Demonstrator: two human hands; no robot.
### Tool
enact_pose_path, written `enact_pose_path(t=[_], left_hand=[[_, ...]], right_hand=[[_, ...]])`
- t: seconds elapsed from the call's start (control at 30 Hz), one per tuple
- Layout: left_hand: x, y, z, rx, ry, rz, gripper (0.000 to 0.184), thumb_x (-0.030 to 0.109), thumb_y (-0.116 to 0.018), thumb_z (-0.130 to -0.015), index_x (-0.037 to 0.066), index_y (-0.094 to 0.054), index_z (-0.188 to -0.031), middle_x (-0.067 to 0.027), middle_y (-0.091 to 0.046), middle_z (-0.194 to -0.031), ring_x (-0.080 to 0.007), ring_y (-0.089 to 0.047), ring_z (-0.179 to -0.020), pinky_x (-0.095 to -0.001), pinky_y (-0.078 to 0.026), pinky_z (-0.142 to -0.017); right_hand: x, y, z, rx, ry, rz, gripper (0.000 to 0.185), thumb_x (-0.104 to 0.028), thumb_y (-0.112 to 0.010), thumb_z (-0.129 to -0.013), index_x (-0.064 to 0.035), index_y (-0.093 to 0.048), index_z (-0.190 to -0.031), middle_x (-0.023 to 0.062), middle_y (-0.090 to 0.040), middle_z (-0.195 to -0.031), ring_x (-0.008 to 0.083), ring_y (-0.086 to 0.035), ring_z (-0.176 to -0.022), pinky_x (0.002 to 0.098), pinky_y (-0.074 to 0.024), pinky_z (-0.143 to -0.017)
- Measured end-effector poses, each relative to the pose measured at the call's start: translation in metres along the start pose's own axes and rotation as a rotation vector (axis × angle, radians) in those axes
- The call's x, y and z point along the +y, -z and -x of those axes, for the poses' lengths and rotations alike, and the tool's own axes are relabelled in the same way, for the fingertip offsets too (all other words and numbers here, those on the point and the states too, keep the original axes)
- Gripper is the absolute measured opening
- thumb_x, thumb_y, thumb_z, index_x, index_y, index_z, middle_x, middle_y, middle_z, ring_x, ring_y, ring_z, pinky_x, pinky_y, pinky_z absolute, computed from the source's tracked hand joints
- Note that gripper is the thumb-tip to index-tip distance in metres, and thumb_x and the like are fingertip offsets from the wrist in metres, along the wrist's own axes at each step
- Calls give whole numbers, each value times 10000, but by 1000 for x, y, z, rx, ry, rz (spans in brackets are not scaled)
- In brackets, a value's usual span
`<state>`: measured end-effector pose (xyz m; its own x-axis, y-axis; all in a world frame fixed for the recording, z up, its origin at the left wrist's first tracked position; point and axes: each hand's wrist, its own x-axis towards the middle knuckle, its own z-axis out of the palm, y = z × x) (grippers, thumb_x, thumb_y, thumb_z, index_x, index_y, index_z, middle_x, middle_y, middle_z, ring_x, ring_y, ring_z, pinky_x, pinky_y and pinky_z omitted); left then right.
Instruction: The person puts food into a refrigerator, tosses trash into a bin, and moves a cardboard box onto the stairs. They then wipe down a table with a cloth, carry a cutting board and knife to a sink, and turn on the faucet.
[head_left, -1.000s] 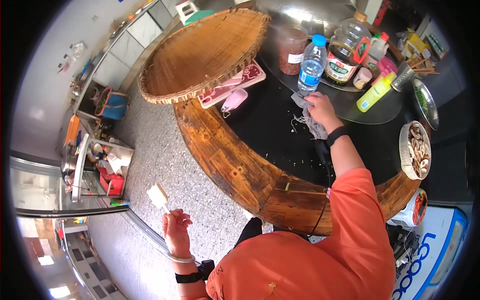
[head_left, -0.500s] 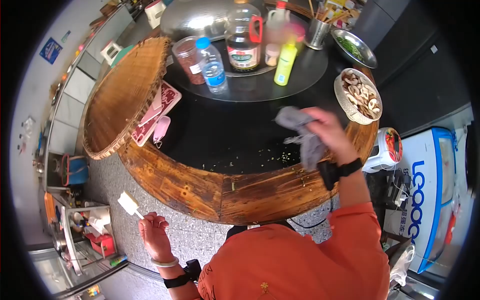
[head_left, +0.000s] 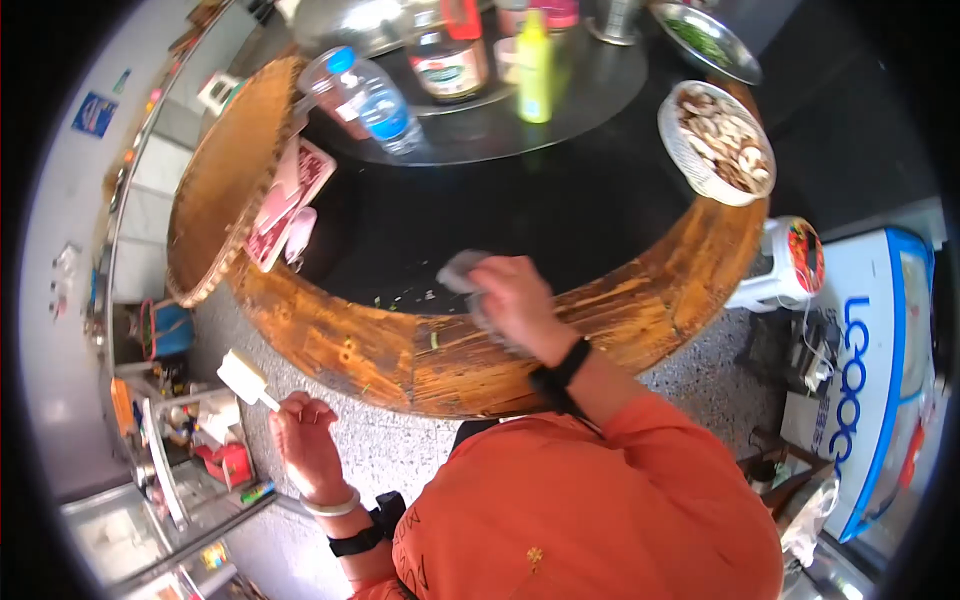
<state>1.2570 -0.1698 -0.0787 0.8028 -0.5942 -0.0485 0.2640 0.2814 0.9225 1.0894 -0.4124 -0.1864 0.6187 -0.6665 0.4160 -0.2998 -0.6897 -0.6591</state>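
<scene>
In my right hand (head_left: 520,303) is a bunched grey cloth (head_left: 462,272), pressed to the black tabletop (head_left: 400,220) near its wooden rim (head_left: 340,345). Small green and pale scraps (head_left: 428,295) lie just left of the cloth, and a green bit (head_left: 434,341) rests on the rim. My left hand (head_left: 308,450) is off the table at the lower left, its fingers closed around the stick of a cream-coloured ice cream bar (head_left: 242,376). The bar points up and left over the floor.
A wicker tray (head_left: 225,180) leans at the table's left, beside a pink patterned case (head_left: 300,200). Behind stand a water bottle (head_left: 380,110), a dark sauce bottle (head_left: 445,65) and a yellow-green bottle (head_left: 534,75). A basket of sliced mushrooms (head_left: 715,145) sits at right.
My right hand has swept the cloth left and toward me across the tabletop. Fewer scraps show there. My left hand still holds the ice cream bar, and the view has shifted slightly.
</scene>
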Motion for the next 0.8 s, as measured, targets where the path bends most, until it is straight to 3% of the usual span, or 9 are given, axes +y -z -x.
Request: enact_pose_path(t=[0.13,0.2,0.3,0.37,0.4,0.5,0.57,0.7,0.8], left_hand=[[1,-5,-2,-98,-20,-36,206,236,-452,-874,41,-515,-865,-92,-517,-894,-188,-524,-700,-287,-440,-594],[3,1,-3,-140,-37,-36,202,231,-445,-877,42,-516,-871,-92,-515,-895,-187,-518,-705,-291,-433,-595],[9,8,-3,-154,-2,-31,172,211,-438,-879,53,-504,-860,-79,-495,-901,-178,-491,-720,-290,-395,-610],[11,18,-3,-157,17,-45,147,194,-435,-879,63,-494,-848,-61,-482,-891,-166,-460,-710,-275,-361,-606],[12,29,-4,-163,24,-42,147,194,-435,-879,63,-494,-848,-61,-482,-891,-166,-460,-710,-275,-361,-606],[19,62,-1,-143,45,-59,200,231,-434,-880,45,-503,-856,-88,-497,-872,-182,-507,-718,-296,-419,-613],[23,80,2,-122,45,-63,198,231,-435,-880,47,-502,-850,-86,-497,-871,-182,-508,-714,-296,-419,-611],[29,112,15,-87,29,-29,199,236,-437,-880,51,-507,-857,-84,-499,-874,-181,-511,-706,-294,-419,-608],[34,126,21,-82,17,38,205,240,-435,-881,50,-512,-868,-89,-504,-874,-183,-516,-697,-295,-423,-595]], right_hand=[[8,26,-1,140,-146,-495,255,14,-508,-660,-57,-591,-890,92,-558,-928,253,-531,-838,317,-439,-749],[12,96,14,124,-381,-720,254,-8,-521,-727,-31,-582,-972,64,-571,-954,147,-533,-884,273,-434,-772],[75,181,68,322,-516,-500,280,-54,-477,-786,-28,-543,-1057,62,-572,-972,156,-545,-878,283,-438,-788],[154,233,104,353,-757,-327,350,-42,-473,-745,-3,-529,-1088,96,-586,-984,168,-552,-904,276,-431,-802],[163,241,113,482,-901,-456,360,-52,-477,-739,-9,-529,-1092,105,-585,-997,184,-555,-909,281,-433,-796],[151,204,121,396,-849,-38,347,-82,-502,-720,-27,-544,-1059,119,-580,-1002,234,-548,-924,307,-428,-803],[111,159,119,189,-594,618,320,-69,-517,-687,-34,-568,-1001,128,-578,-992,264,-548,-917,331,-421,-816],[21,40,117,318,-269,555,308,-45,-523,-648,-75,-563,-951,102,-553,-985,294,-501,-920,400,-389,-822],[-35,-34,77,308,-273,354,319,-47,-521,-649,-85,-565,-962,96,-548,-996,293,-490,-938,395,-383,-833]])
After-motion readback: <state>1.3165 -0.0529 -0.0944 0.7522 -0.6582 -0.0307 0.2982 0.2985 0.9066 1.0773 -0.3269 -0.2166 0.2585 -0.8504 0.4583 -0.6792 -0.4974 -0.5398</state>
